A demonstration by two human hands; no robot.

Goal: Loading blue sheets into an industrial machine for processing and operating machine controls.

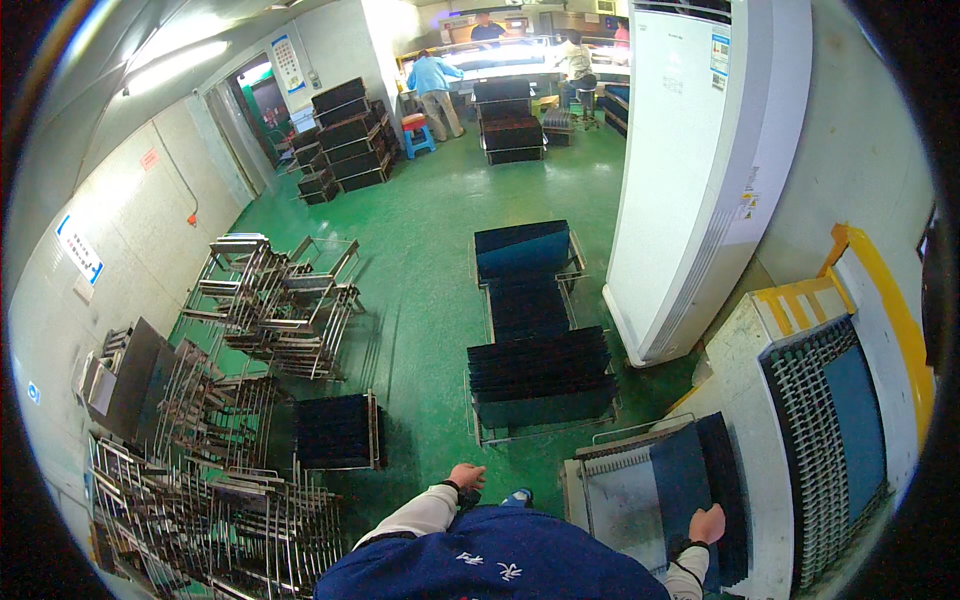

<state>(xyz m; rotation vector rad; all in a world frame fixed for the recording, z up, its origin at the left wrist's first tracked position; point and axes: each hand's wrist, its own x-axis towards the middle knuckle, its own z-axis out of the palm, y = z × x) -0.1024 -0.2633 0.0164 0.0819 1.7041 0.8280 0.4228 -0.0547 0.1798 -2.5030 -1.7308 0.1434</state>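
My right hand [707,523] is closed at the edge of a dark blue flat panel [680,465]; its fingertips are hidden. That panel leans in a wire-framed rack [596,505] at my lower right, beside several darker panels [722,455]. My left hand [467,477] hangs in front of my body, fingers loosely bent and partly apart, with nothing visible in it. Ahead of it stands a metal rack packed with dark panels [540,380].
More loaded racks [525,250] stand farther ahead. Bare metal racks [270,300] crowd the left, near another filled rack [338,432]. A tall white cabinet [690,170] and a machine with a roller conveyor [810,430] flank my right. Several people work at the far benches.
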